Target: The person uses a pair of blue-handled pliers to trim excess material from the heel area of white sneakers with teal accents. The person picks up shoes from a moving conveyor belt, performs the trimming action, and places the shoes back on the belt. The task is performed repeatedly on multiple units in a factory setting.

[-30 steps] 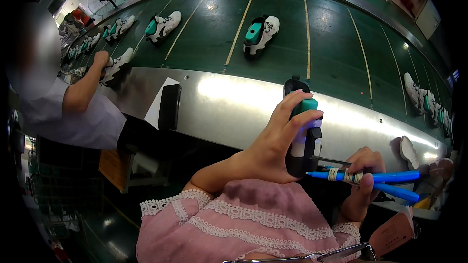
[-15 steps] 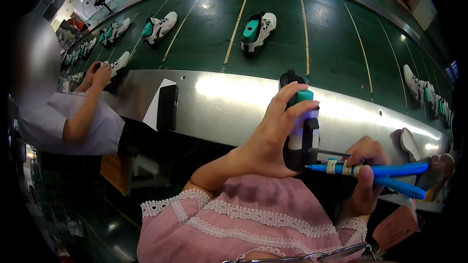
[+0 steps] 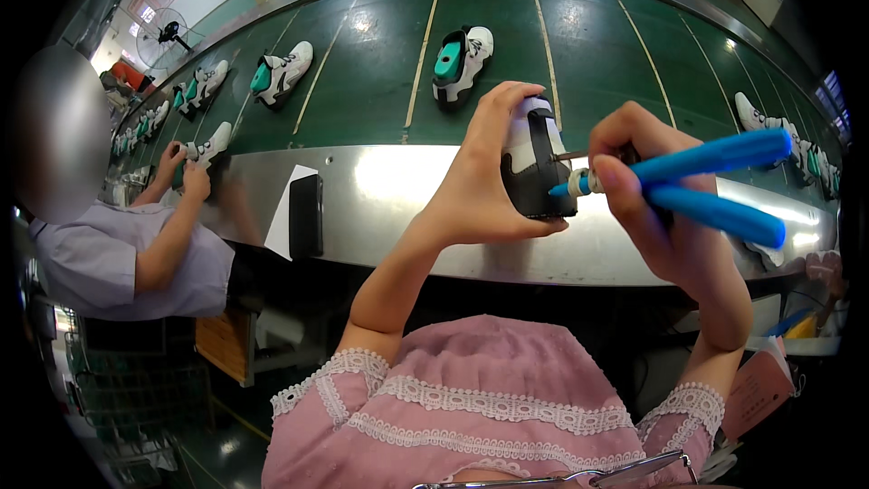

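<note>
In the middle, my left hand (image 3: 462, 186) is wrapped around a white shoe with black trim (image 3: 523, 163), thumb near one end and fingers at the other. It is held above the metal ledge. My right hand (image 3: 665, 190) grips two blue pens (image 3: 729, 156) bound with pale bands. One pen's tip meets the black part of the shoe, or nearly so. A thin dark metal tool (image 3: 568, 156) also extends from the right hand to the shoe; its grip is hidden by the fingers.
Beyond the metal ledge (image 3: 389, 217) runs a green conveyor belt (image 3: 362, 72) with yellow lines. On it stand a white shoe with a teal insert (image 3: 462, 68) and several others. A black phone (image 3: 306, 215) rests on white paper. At left, a co-worker (image 3: 136, 258) handles another shoe.
Both hands have moved up and away from my body with the shoe and pens. The shoe is turned, so its teal insert no longer shows.
</note>
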